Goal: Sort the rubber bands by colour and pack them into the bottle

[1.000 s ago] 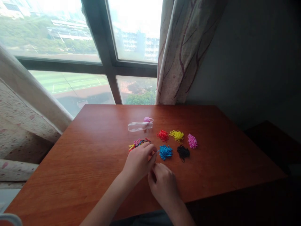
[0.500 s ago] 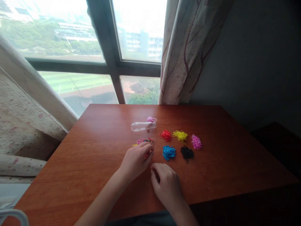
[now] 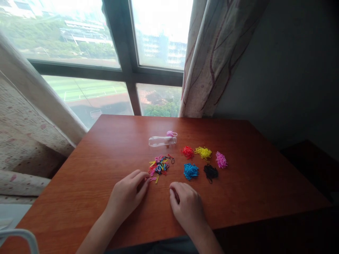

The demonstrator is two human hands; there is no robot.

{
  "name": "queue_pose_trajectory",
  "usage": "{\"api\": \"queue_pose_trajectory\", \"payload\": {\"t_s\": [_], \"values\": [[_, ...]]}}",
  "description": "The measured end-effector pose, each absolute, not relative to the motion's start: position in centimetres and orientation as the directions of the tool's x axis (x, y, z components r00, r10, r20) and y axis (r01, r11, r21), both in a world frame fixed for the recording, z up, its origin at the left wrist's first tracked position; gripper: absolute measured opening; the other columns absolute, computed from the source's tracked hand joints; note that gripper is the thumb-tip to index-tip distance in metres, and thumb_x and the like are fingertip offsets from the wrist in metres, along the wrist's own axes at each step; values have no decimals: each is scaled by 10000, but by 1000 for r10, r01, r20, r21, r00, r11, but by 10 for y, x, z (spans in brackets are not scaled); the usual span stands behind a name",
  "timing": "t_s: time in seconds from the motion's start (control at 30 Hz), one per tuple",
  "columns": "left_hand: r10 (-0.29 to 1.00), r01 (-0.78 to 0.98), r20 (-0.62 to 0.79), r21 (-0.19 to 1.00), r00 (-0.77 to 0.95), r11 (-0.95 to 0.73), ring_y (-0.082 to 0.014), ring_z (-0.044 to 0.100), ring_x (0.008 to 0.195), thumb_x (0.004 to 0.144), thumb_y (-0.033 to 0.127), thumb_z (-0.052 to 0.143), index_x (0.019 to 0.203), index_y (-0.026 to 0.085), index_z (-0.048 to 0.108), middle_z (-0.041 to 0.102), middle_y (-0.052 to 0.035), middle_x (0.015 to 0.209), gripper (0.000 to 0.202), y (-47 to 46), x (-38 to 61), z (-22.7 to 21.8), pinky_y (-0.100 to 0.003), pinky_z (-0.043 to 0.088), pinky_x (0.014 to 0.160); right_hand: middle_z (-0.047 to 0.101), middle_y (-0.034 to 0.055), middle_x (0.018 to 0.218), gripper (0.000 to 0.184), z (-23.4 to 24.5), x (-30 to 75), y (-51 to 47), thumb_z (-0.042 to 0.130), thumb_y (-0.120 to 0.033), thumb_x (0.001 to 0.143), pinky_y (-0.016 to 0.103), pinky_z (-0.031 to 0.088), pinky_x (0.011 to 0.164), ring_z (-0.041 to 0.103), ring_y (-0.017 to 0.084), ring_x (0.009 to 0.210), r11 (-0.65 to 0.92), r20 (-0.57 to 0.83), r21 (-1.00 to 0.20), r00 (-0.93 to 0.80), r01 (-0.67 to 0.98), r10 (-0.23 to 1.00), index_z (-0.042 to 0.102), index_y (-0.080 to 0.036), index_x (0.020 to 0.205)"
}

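Note:
My left hand (image 3: 129,188) rests low over the table, thumb and forefinger brought together at the end of a small pink rubber band (image 3: 153,179). Beside that band lies a yellow rubber band (image 3: 157,179). Just beyond is a mixed pile of coloured rubber bands (image 3: 159,165). My right hand (image 3: 186,204) lies to the right on the table, fingers curled into a pinch; whatever is in it, if anything, is hidden. Nearest to it are sorted heaps of blue bands (image 3: 191,171) and black bands (image 3: 210,172).
Farther back are heaps of red bands (image 3: 188,152), yellow bands (image 3: 203,153) and pink bands (image 3: 221,159). A clear plastic bottle (image 3: 162,141) lies on its side, a pink cap with a loop (image 3: 171,134) behind it. The wooden table (image 3: 87,176) meets a window and curtains.
My left hand has drawn back to the left and nearer, off the mixed pile, which now shows fully. My right hand has stayed nearly in place.

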State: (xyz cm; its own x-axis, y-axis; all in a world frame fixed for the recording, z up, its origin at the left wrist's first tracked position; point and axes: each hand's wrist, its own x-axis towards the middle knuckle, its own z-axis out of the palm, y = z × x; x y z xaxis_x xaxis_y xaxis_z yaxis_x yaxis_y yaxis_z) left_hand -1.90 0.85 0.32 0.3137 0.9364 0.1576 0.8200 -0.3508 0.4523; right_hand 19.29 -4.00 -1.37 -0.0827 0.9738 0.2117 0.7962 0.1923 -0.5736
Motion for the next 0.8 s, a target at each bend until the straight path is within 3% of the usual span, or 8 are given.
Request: {"api": "queue_pose_trajectory", "payload": {"t_s": [0.8], "values": [[905,840,154,339,396,-425,-169,662,790,947,297,472,939,241,632,673,-17,895,170,1,2,0,-248,471,653,674,-4,779,142,-9,184,-33,507,-129,895,258,361,665,624,168,747,229,234,-506,-123,832,964,585,-234,839]]}}
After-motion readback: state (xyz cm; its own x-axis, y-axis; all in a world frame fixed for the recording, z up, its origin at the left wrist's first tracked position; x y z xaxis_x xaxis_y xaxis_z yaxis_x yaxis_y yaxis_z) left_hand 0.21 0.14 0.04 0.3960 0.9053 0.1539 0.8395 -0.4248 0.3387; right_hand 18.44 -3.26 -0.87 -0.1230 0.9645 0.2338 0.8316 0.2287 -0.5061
